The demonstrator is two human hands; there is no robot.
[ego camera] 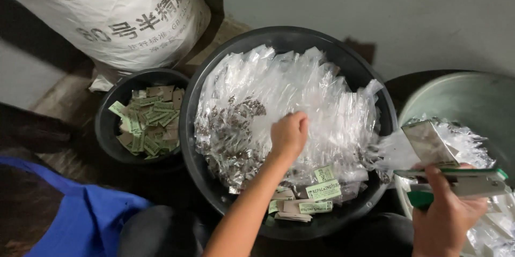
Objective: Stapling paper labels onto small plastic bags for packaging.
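Note:
A big black basin [214, 75] is heaped with small clear plastic packets [300, 91], some holding dark bits. My left hand [289, 135] reaches into the middle of the heap, its fingers curled down on the packets. To the right, my right hand [445, 215] grips a green and white stapler [461, 181]. A clear packet with a folded card top [429, 142] sits in the stapler's jaws, above a pale grey-green tub [461, 93].
A smaller black bucket [107, 128] at the left holds green and brown paper labels [149, 120]. More labels [321, 191] lie at the basin's near side. A large white sack [123, 16] stands behind. Blue cloth [80, 219] shows at the lower left.

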